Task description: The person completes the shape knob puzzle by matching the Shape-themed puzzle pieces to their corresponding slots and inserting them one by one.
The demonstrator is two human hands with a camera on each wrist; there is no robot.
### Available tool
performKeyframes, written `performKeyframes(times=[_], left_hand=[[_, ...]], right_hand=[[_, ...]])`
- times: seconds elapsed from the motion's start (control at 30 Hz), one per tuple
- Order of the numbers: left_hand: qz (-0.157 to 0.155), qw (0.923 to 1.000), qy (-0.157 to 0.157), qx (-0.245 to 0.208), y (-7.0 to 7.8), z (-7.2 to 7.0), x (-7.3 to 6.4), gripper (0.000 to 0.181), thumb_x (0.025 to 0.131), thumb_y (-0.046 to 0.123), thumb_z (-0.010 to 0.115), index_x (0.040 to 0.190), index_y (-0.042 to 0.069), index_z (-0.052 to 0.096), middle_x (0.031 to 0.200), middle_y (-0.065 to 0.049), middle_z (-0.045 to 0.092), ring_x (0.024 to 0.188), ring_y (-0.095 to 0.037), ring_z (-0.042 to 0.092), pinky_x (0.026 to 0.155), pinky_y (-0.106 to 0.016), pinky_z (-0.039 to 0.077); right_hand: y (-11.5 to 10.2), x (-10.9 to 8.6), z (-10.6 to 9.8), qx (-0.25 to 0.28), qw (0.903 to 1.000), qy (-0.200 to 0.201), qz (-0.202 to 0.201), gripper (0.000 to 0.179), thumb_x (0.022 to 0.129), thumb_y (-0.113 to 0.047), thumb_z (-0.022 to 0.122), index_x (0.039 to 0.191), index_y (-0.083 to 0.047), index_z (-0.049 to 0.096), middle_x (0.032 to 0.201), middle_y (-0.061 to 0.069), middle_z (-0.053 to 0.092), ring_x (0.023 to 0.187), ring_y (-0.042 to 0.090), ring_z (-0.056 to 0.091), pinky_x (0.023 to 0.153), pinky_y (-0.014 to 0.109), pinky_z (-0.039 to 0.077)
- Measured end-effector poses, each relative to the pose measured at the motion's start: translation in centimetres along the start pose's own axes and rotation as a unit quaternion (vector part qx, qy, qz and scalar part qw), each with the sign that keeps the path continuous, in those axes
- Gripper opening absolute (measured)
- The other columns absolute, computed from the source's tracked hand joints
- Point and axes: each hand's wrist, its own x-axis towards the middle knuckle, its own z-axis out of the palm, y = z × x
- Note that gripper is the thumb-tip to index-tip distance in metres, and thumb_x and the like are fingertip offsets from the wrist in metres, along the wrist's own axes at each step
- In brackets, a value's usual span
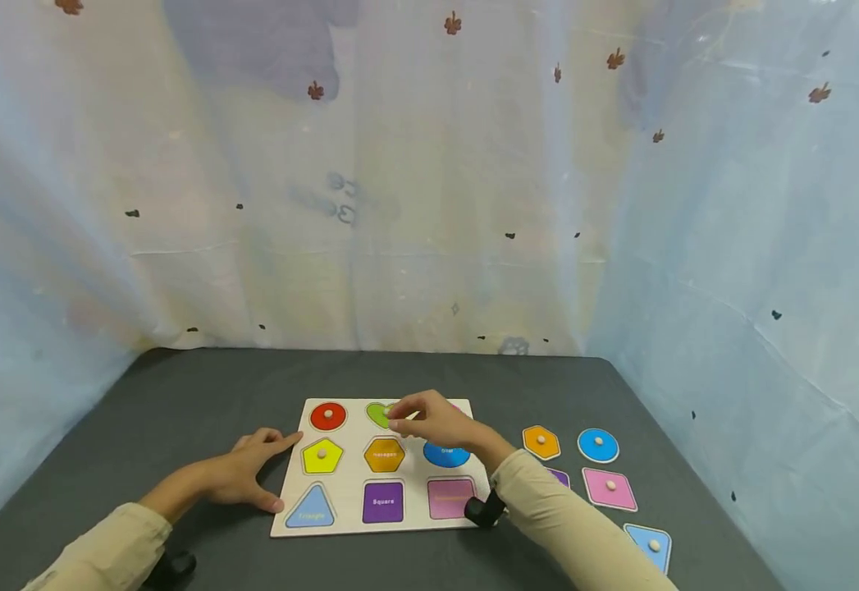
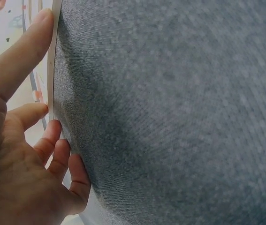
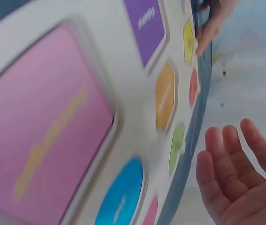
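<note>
"Hovering just by the green heart [image 1: 376, 415], that right hand [image 1: 432, 419]. Holding anything?"

"Nothing that I can see. From its wrist the fingers look loosely curved and parted, with a gap between them and the heart's knob. The heart lies just left of the fingertips, seemingly seated in the board [image 1: 415, 507]."

"And the loose pieces?"

"Off to that hand's right and nearer the body. The orange hexagon [image 1: 540, 448] is among the closest; the blue piece [image 1: 598, 451] is farther out. The pink rectangle [image 1: 609, 495] has its long axis running roughly sideways, away from the hand. A purple piece [image 1: 562, 476] peeks out past the forearm."

"Where's the bare hexagon slot [image 1: 384, 465]?"

"Just bodyward of the right fingertips, slightly left. So that slot and its piece lie on opposite sides of the hand; I'd judge that's what counts."

"Could the left hand [image 1: 243, 472] reach them?"

"Poorly placed, I'd say. Its thumb and forefinger are spread wide against the board's left edge, with the whole board between."
</note>
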Motion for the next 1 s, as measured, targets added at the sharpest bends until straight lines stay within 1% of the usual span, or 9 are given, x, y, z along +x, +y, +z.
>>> performKeyframes(times=[0.07,0.13,0.2,0.33,0.53,0.63,0.73,0.83,1.0], left_hand=[[0.002,1.0,0.002,0.0,0.0,0.0,0.0,0.11,0.072,0.038,0.091,0.16,0.01,0.031,0.146,-0.02,0.035,0.127,-0.042,0.033,0.104,-0.071,0.03],[0.003,1.0,0.003,0.0,0.0,-0.1,0.1,0.11,0.071,0.037,0.091,0.159,0.01,0.031,0.146,-0.02,0.035,0.127,-0.042,0.033,0.104,-0.071,0.03],[0.003,1.0,0.002,0.001,0.0,-0.1,0.1,0.111,0.071,0.038,0.091,0.159,0.01,0.031,0.145,-0.02,0.035,0.127,-0.042,0.033,0.105,-0.071,0.03],[-0.002,1.0,0.0,0.003,-0.1,-0.1,0.1,0.112,0.071,0.039,0.091,0.16,0.01,0.03,0.147,-0.021,0.034,0.128,-0.043,0.033,0.105,-0.071,0.03],[-0.002,1.0,-0.001,-0.002,0.0,0.0,0.0,0.112,0.071,0.039,0.091,0.16,0.009,0.029,0.148,-0.023,0.033,0.128,-0.044,0.032,0.105,-0.072,0.029],[-0.002,1.0,-0.001,-0.001,0.0,0.0,0.0,0.112,0.071,0.039,0.091,0.16,0.009,0.03,0.147,-0.022,0.033,0.128,-0.044,0.032,0.105,-0.072,0.029],[-0.001,1.0,-0.002,-0.002,0.0,0.0,0.0,0.112,0.071,0.039,0.091,0.16,0.009,0.029,0.147,-0.022,0.033,0.128,-0.044,0.033,0.105,-0.072,0.029],[-0.001,1.0,-0.002,-0.005,0.0,0.0,0.0,0.112,0.071,0.039,0.091,0.16,0.01,0.029,0.148,-0.023,0.033,0.129,-0.044,0.032,0.105,-0.072,0.029],[-0.003,1.0,-0.002,-0.006,-0.1,0.0,0.1,0.112,0.071,0.038,0.091,0.16,0.01,0.029,0.149,-0.023,0.032,0.13,-0.045,0.031,0.105,-0.073,0.029]], right_hand=[[0.7,-0.7,-1.2,-0.011,0.9999,0.006,-0.012,0.034,0.102,-0.02,0.06,0.126,0.004,0.066,0.121,0.018,0.07,0.098,0.031,0.07,0.089,0.043,0.058],[1.5,-1.4,-2.3,-0.027,0.9994,0.012,-0.017,0.034,0.102,-0.02,0.06,0.126,0.004,0.066,0.12,0.018,0.07,0.098,0.029,0.07,0.089,0.042,0.058],[2.2,-2.2,-3.5,-0.046,0.9986,0.021,-0.018,0.033,0.102,-0.02,0.061,0.124,0.004,0.067,0.119,0.018,0.071,0.097,0.026,0.07,0.087,0.037,0.058],[3.9,-3.9,-5.8,-0.071,0.9964,0.046,-0.004,0.031,0.101,-0.02,0.061,0.122,0.002,0.069,0.118,0.017,0.071,0.095,0.022,0.067,0.086,0.033,0.056],[6.2,-7.3,-9.0,-0.087,0.9935,0.069,0.026,0.033,0.102,-0.024,0.06,0.123,0.001,0.067,0.122,0.019,0.069,0.106,0.028,0.066,0.095,0.046,0.054],[7.3,-8.7,-10.3,-0.095,0.9927,0.066,0.031,0.034,0.102,-0.022,0.061,0.124,0.003,0.066,0.123,0.024,0.068,0.109,0.032,0.066,0.096,0.046,0.054],[8.5,-10.0,-11.4,-0.101,0.9926,0.057,0.034,0.034,0.099,-0.017,0.065,0.123,0.008,0.065,0.121,0.029,0.066,0.105,0.035,0.066,0.091,0.041,0.056],[9.8,-11.1,-12.2,-0.103,0.9935,0.037,0.031,0.034,0.097,-0.009,0.067,0.122,0.013,0.063,0.119,0.034,0.066,0.1,0.038,0.068,0.085,0.035,0.058],[11.8,-12.1,-13.0,-0.099,0.9943,0.013,0.036,0.029,0.093,-0.001,0.068,0.117,0.015,0.065,0.114,0.032,0.068,0.096,0.036,0.069,0.082,0.034,0.059]])
